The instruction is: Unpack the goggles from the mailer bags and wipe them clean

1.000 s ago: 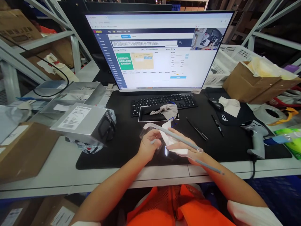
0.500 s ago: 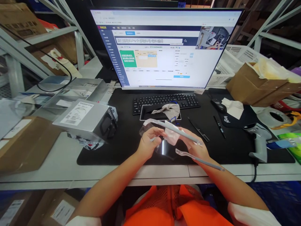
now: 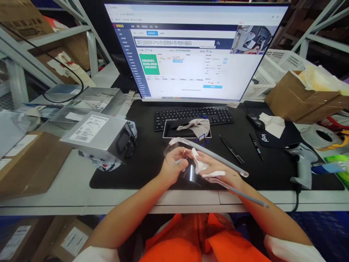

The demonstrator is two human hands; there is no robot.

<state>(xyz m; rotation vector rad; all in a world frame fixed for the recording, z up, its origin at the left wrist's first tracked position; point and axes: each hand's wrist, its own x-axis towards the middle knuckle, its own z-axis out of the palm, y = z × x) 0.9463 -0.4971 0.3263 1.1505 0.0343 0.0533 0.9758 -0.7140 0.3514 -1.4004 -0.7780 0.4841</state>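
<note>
My left hand [image 3: 172,165] pinches the edge of a pair of clear safety glasses [image 3: 191,171] with long grey temple arms [image 3: 218,158], held just above the black desk mat [image 3: 141,163]. My right hand [image 3: 218,171] presses a small white wipe [image 3: 200,165] against the lens, fingers closed on it. One temple arm sticks out to the right over the mat; the other runs along my right forearm.
A monitor [image 3: 191,51] and keyboard [image 3: 193,116] stand behind, with a grey cloth [image 3: 197,125] on a dark pad. A silver box [image 3: 98,136] lies left, two pens [image 3: 230,149], a mouse [image 3: 255,122] and a barcode scanner [image 3: 304,160] right, and cardboard boxes [image 3: 297,96] beyond.
The glasses have shifted slightly in my hands and the white wipe has moved across the lens. The camera view has risen a little.
</note>
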